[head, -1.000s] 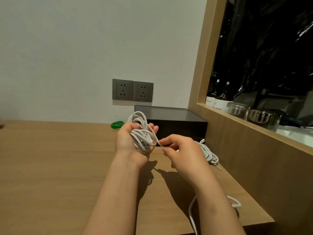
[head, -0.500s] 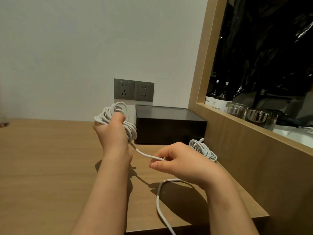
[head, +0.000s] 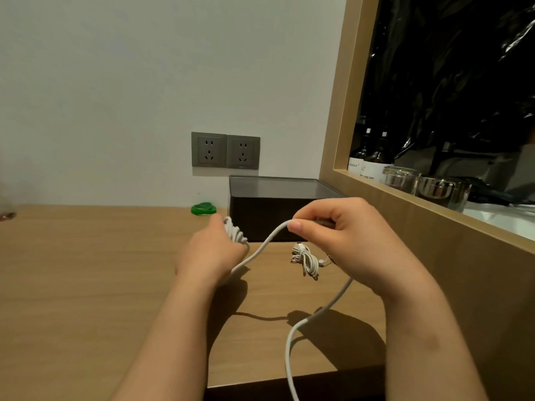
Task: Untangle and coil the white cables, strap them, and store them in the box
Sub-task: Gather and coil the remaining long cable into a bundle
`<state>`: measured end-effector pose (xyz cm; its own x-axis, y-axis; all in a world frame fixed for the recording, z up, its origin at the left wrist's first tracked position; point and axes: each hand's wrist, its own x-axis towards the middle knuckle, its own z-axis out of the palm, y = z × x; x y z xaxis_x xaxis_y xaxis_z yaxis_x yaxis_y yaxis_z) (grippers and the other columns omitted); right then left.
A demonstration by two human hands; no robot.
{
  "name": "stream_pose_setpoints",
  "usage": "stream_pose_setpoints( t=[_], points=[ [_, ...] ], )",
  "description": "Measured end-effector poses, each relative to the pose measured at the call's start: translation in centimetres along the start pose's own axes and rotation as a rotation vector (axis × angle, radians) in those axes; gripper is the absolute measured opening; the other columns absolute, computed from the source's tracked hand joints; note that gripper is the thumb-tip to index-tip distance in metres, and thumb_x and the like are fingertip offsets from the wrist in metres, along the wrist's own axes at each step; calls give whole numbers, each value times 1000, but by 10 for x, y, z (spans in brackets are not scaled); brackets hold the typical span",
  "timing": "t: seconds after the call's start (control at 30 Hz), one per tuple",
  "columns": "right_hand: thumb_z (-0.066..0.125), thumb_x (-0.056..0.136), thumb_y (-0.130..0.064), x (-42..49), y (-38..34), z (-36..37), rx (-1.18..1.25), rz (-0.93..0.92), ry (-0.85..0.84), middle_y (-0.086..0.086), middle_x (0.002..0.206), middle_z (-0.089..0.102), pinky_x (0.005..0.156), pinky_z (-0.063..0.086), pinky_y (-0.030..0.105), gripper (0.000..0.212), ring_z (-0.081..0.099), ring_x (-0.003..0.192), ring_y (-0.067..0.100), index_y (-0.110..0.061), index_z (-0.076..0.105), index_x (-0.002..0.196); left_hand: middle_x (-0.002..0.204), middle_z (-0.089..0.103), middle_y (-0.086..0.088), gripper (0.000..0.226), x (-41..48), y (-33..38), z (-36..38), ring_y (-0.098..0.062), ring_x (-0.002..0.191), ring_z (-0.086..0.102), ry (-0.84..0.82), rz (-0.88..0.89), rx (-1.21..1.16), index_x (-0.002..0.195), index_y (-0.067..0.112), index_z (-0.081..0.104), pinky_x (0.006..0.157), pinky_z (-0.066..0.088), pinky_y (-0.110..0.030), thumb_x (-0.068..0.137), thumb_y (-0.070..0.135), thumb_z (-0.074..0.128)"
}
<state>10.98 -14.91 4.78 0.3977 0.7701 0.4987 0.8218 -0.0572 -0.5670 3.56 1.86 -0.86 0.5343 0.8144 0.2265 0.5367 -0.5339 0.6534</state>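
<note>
- White cable coil (head: 235,231) sits in the left hand (head: 211,253), whose fingers curl round the loops, just in front of the dark box (head: 278,209).
- The right hand (head: 347,241) pinches the free cable run (head: 262,246) between thumb and bent fingers; the slack trails off the table (head: 86,285).
- A second bundle (head: 307,260) lies on the table beside the box.
- Against 0.5 s earlier, the right hand is higher and the left is lower; the green roll (head: 203,209) is uncovered.

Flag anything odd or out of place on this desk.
Nothing damaged or spilled. The white cable trails off the desk front edge, uncoiled; a second bundle lies before the black box, not stored.
</note>
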Motion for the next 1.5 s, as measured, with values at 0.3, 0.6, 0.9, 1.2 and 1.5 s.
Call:
stream_pose_setpoints(
  t=[0.3, 0.6, 0.9, 1.2, 1.5],
  points=[
    [69, 80, -30, 3, 32, 1, -7, 105, 533, -9, 73, 62, 58, 43, 18, 7, 57, 74, 6, -26, 66, 75, 90, 61, -11, 32, -23, 10, -1, -30, 85, 56, -582, 93, -531, 90, 10, 62, 93, 46, -48, 76, 38, 56],
    [76, 73, -35, 3, 34, 5, 85, 206, 672, -8, 61, 57, 54, 46, 25, 22, 54, 61, 7, -26, 58, 64, 79, 64, 4, 30, -24, 19, -6, -5, 68, 63, -849, 320, -647, 96, 18, 56, 59, 49, -17, 67, 26, 63],
    [64, 85, -33, 9, 39, 14, 253, 262, 570, -3, 63, 55, 55, 40, 22, 15, 48, 60, 8, -25, 65, 72, 70, 59, -9, 42, -4, 8, -14, -17, 54, 55, -797, 243, -1712, 84, 9, 58, 49, 49, -22, 52, 23, 82],
    [60, 89, -25, 18, 32, 40, 163, 238, 325, -4, 73, 58, 49, 43, 12, 5, 52, 65, 7, -23, 60, 84, 104, 64, -18, 29, 8, 3, -18, -34, 96, 62, -373, -305, -2051, 95, 5, 64, 90, 47, -51, 84, 29, 54],
    [57, 91, -27, 11, 13, 41, 24, 264, -278, -7, 69, 59, 56, 41, 17, 9, 54, 63, 3, -22, 64, 91, 77, 61, -9, 22, 7, 2, -21, -19, 71, 61, -117, -394, -2125, 94, 9, 59, 62, 56, -34, 89, 25, 46]
  ],
)
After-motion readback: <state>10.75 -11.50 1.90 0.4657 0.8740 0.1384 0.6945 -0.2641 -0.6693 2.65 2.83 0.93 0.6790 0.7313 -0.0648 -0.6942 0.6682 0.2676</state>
